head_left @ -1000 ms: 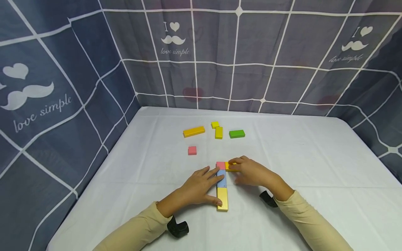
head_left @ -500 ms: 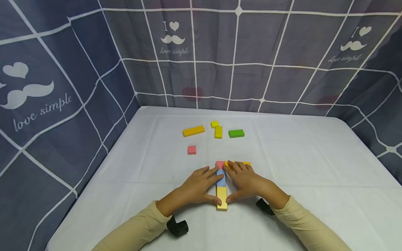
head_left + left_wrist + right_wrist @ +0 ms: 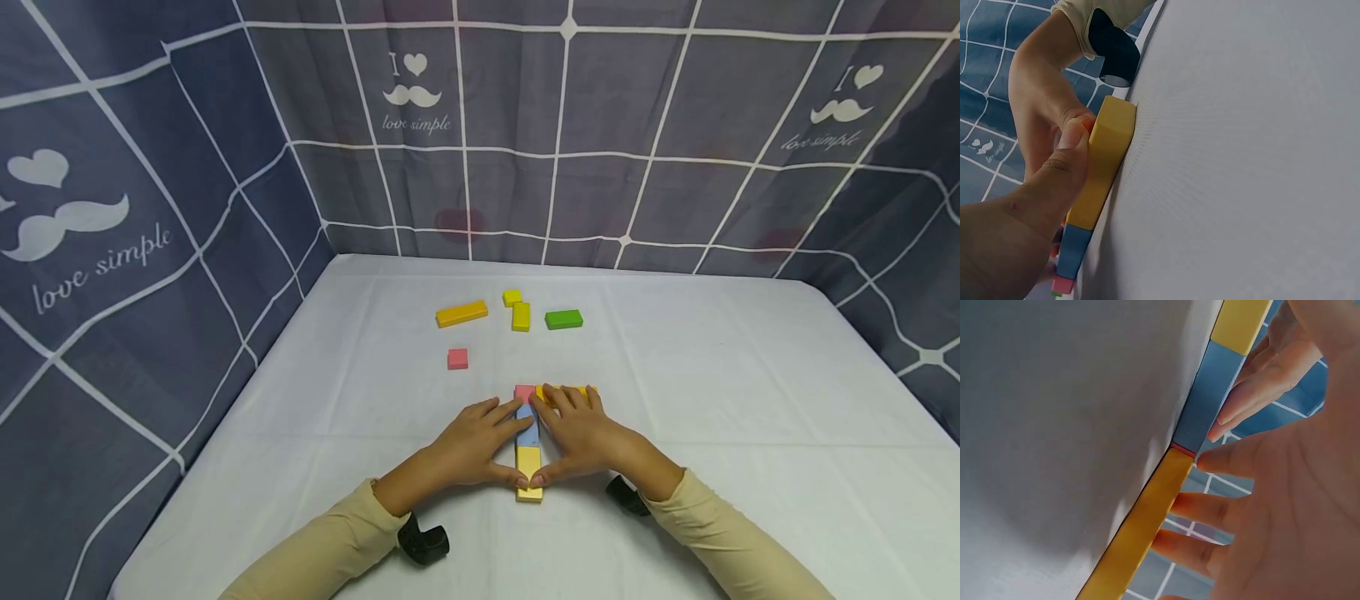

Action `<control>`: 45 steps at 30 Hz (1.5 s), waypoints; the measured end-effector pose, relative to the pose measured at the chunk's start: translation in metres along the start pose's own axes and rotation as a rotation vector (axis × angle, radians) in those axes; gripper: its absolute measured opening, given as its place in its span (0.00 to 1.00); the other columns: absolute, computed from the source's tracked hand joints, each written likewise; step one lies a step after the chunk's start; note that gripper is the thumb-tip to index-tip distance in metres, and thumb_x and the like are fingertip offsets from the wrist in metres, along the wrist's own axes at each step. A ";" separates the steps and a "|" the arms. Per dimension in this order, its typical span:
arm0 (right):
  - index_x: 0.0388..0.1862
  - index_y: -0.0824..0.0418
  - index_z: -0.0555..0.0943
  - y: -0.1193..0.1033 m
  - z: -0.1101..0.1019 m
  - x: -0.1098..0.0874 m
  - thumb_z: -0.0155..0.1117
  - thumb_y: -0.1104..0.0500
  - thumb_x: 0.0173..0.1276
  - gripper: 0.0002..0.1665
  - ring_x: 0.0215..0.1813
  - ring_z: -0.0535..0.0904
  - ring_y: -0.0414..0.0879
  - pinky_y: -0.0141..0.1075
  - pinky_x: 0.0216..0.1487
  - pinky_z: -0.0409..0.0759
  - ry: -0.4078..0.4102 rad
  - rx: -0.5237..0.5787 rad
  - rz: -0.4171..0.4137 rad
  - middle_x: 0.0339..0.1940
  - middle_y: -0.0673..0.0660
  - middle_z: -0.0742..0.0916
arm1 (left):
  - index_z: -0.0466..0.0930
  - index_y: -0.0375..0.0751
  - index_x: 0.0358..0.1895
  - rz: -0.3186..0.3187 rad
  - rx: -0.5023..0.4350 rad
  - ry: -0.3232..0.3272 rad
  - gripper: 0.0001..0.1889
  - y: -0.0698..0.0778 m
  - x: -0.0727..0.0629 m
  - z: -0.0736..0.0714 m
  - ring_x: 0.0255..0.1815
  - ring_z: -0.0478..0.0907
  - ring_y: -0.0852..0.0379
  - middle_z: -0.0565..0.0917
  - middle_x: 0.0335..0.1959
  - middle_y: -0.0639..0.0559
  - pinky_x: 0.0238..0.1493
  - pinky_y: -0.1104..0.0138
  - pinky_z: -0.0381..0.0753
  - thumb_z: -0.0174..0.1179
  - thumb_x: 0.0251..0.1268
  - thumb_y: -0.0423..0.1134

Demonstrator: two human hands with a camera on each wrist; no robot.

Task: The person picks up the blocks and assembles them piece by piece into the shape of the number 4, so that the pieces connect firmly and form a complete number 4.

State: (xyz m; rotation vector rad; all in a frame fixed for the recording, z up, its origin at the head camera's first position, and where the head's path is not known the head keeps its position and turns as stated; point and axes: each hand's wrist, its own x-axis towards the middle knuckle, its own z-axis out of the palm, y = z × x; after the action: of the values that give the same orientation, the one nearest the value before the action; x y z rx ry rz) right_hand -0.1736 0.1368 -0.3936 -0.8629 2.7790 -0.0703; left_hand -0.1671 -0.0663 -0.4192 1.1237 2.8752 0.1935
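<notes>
A pale yellow block (image 3: 528,461), a blue block (image 3: 528,435) and a pink block (image 3: 524,392) lie end to end in a straight column. From the pink end, a long orange block (image 3: 1138,528) runs off to the right, forming a corner. My left hand (image 3: 474,442) rests on the column, fingertips on the blue and pink blocks, thumb on the yellow one. Fairly straight fingers of my right hand (image 3: 583,437) touch the orange block near the corner. Its thumb meets the left thumb on top of the yellow block, as the left wrist view also shows.
Farther back lie a loose pink square (image 3: 457,359), an orange bar (image 3: 462,314), a small yellow square (image 3: 512,297), a yellow block (image 3: 521,317) and a green block (image 3: 564,320). A white cloth (image 3: 360,358) covers the table. Checked curtains (image 3: 510,125) stand behind it.
The right hand has shifted from the orange block's side to spread over the corner, uncovering the block's right end. Its thumb has come left onto the yellow block. The left hand stays put.
</notes>
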 end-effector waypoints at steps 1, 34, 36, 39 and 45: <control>0.71 0.60 0.54 0.000 0.000 0.000 0.60 0.22 0.39 0.68 0.69 0.53 0.64 0.66 0.63 0.46 0.003 -0.001 0.001 0.71 0.65 0.59 | 0.59 0.55 0.68 0.001 0.000 -0.001 0.44 0.000 0.000 0.000 0.69 0.58 0.44 0.57 0.71 0.52 0.65 0.53 0.61 0.52 0.46 0.72; 0.70 0.61 0.57 0.000 -0.001 0.001 0.60 0.22 0.39 0.67 0.68 0.55 0.63 0.66 0.63 0.46 0.026 0.003 -0.016 0.70 0.66 0.60 | 0.55 0.52 0.70 0.030 -0.023 -0.034 0.43 0.001 -0.001 -0.002 0.71 0.50 0.38 0.53 0.72 0.46 0.66 0.49 0.57 0.50 0.52 0.70; 0.71 0.60 0.57 0.000 -0.001 0.001 0.60 0.22 0.39 0.67 0.68 0.55 0.62 0.66 0.63 0.46 0.022 -0.007 -0.009 0.70 0.65 0.60 | 0.55 0.52 0.70 0.029 -0.027 -0.036 0.43 0.001 -0.001 -0.002 0.71 0.50 0.38 0.53 0.72 0.46 0.67 0.49 0.57 0.50 0.52 0.70; 0.71 0.59 0.56 0.000 -0.002 0.001 0.60 0.22 0.39 0.67 0.69 0.55 0.62 0.66 0.63 0.46 0.014 -0.019 0.000 0.70 0.64 0.60 | 0.55 0.52 0.70 0.028 -0.026 -0.043 0.43 0.001 -0.001 -0.003 0.71 0.49 0.38 0.54 0.71 0.47 0.67 0.49 0.56 0.49 0.52 0.70; 0.71 0.59 0.56 0.001 -0.001 0.002 0.59 0.21 0.38 0.67 0.68 0.55 0.62 0.66 0.63 0.47 0.016 -0.029 -0.003 0.70 0.65 0.61 | 0.54 0.52 0.70 0.036 -0.012 -0.047 0.43 0.000 0.000 -0.001 0.72 0.48 0.39 0.54 0.71 0.46 0.68 0.50 0.55 0.49 0.53 0.70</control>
State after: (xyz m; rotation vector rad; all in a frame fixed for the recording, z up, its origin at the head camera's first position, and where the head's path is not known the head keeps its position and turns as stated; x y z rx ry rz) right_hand -0.1759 0.1367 -0.3933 -0.8780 2.8000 -0.0372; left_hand -0.1672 -0.0661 -0.4178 1.1631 2.8103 0.1832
